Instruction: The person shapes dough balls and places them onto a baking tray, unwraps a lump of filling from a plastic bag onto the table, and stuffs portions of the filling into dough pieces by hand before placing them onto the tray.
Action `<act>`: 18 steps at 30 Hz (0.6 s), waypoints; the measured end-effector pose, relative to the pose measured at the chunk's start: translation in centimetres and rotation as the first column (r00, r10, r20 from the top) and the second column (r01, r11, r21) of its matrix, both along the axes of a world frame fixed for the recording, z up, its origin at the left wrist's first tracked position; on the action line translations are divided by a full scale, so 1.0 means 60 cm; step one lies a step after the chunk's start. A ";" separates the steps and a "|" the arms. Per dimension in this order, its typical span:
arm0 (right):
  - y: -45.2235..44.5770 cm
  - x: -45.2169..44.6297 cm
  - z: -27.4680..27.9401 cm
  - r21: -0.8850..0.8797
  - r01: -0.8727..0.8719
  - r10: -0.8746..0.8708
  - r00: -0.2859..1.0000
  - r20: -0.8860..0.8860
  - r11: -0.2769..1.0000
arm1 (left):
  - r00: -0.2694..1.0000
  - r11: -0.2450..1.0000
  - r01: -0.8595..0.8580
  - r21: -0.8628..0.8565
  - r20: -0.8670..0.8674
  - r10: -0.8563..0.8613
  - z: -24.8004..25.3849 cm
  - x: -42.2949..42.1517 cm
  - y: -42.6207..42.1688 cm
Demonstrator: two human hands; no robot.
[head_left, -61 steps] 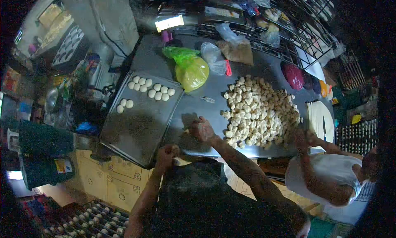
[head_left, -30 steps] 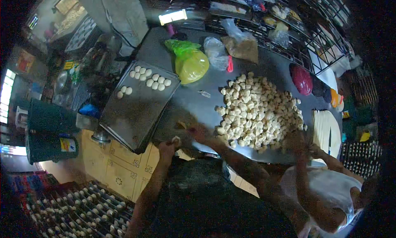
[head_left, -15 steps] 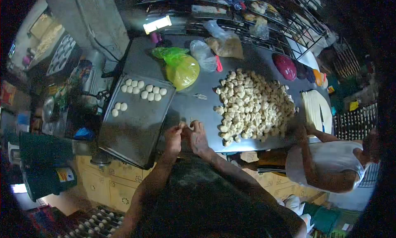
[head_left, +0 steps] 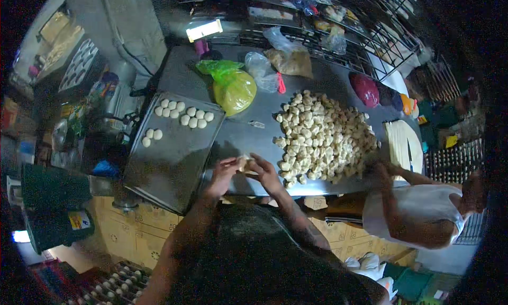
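Dough (head_left: 244, 163) held; left hand (head_left: 224, 174), right hand (head_left: 265, 174) either side.

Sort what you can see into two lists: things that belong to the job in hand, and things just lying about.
In the job, apparently:
pale piece between left hand and right hand
pale heap
white balls on tray

Lying about, probably:
green-yellow bag
purple-red bag
knife

The scene is dimly lit, with a white rectangular panel (head_left: 204, 31) overexposed beyond the metal tabletop (head_left: 251, 143). Glare is caught along the tabletop's near edge (highlights are returned by the yellow-green plastic bag (head_left: 234, 93)), and a shadow is cast over the baking tray (head_left: 159, 167). The dough piece (head_left: 244, 162) is softly blurred; the frame's edges are bent and blackened.
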State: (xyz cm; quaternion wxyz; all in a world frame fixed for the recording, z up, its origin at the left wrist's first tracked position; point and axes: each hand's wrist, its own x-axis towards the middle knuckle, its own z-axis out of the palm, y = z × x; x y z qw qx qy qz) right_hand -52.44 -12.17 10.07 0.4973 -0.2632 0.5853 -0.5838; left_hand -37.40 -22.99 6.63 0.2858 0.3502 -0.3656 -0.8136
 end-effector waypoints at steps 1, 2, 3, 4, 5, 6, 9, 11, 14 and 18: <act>-0.003 -0.012 0.005 -0.020 -0.044 0.046 0.994 0.097 0.999 | 1.000 1.000 -0.008 -0.009 0.003 0.008 -0.007 -0.005 -0.002; -0.004 -0.021 0.011 -0.042 -0.083 0.090 0.977 0.194 0.996 | 0.994 0.989 0.052 -0.137 0.107 -0.037 -0.035 -0.009 -0.005; -0.004 -0.030 0.019 -0.048 -0.086 0.093 0.975 0.201 0.995 | 0.974 0.960 0.126 -0.252 0.217 -0.071 -0.057 -0.014 -0.006; -0.003 -0.040 0.027 -0.030 -0.113 0.117 0.979 0.169 0.993 | 0.940 0.913 0.210 -0.351 0.328 -0.090 -0.079 -0.018 -0.002; 0.002 -0.050 0.033 -0.009 -0.140 0.140 0.981 0.137 0.990 | 0.938 0.914 0.211 -0.348 0.335 -0.089 -0.077 -0.023 0.006; 0.013 -0.061 0.033 0.016 -0.169 0.166 0.980 0.106 0.985 | 0.933 0.866 0.249 -0.434 0.348 -0.094 -0.062 -0.030 0.014; 0.029 -0.110 -0.135 -0.113 -0.190 0.167 0.968 -0.187 0.975 | 0.922 0.744 0.312 -0.591 0.378 -0.086 -0.013 -0.060 0.046; 0.036 -0.129 -0.161 -0.177 -0.209 0.145 0.937 -0.319 0.962 | 0.927 0.764 0.237 -0.601 0.374 0.006 0.009 -0.079 0.081; 0.040 -0.154 -0.087 0.008 -0.366 0.270 0.669 -0.692 0.931 | 0.900 0.794 0.180 -0.580 0.423 0.104 -0.041 -0.084 0.099; 0.050 -0.165 0.015 -0.243 -0.404 0.104 0.669 -0.736 0.882 | 0.853 0.879 0.109 -0.465 0.497 0.157 0.002 -0.111 0.107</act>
